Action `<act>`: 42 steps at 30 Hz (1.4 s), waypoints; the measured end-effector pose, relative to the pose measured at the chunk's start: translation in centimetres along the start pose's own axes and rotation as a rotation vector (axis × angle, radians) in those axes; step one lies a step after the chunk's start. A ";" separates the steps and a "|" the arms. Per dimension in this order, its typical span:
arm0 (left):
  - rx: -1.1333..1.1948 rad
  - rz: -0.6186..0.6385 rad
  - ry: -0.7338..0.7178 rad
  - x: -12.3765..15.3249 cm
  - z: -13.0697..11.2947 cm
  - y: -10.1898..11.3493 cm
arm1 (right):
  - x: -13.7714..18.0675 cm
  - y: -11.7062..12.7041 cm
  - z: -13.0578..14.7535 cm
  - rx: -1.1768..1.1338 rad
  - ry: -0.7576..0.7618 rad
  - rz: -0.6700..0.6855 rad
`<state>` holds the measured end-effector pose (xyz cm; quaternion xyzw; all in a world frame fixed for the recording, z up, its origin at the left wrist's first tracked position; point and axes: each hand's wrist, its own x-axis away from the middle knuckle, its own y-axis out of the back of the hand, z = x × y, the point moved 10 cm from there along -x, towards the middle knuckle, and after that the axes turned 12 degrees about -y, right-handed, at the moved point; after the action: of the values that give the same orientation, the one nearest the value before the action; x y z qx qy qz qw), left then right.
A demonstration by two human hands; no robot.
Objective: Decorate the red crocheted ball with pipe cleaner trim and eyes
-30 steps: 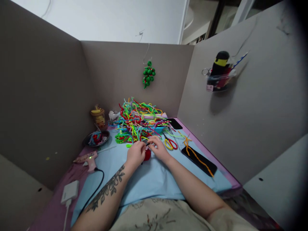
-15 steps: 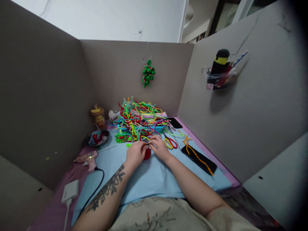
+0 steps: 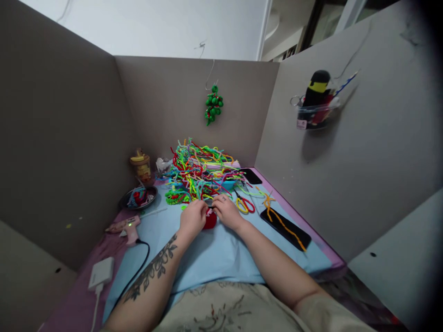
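My left hand and my right hand meet over a small red fuzzy piece on the light blue mat. The fingertips of both hands pinch at the top of the red piece, which is partly hidden by them. Just behind the hands lies a big tangled pile of coloured pipe cleaners. A green twisted piece sits to the left of that pile.
Scissors with red and yellow handles, a black phone with an orange pipe cleaner and another phone lie to the right. A pink glue gun, a white charger, a dark dish and a jar lie left. Grey cardboard walls enclose three sides.
Both hands have shifted slightly away from me and closer together over the red piece. Nothing else has moved.
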<state>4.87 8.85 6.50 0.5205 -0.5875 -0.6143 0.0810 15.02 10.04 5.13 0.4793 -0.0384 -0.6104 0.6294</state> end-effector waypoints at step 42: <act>0.512 -0.044 0.236 0.3 2.6 -2.8 | 0.4 1.8 -0.8 -0.249 -0.111 -0.097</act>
<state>4.26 11.19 3.44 0.6045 -0.6986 -0.3827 0.0016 16.91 9.79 5.68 0.3642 0.0261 -0.6657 0.6508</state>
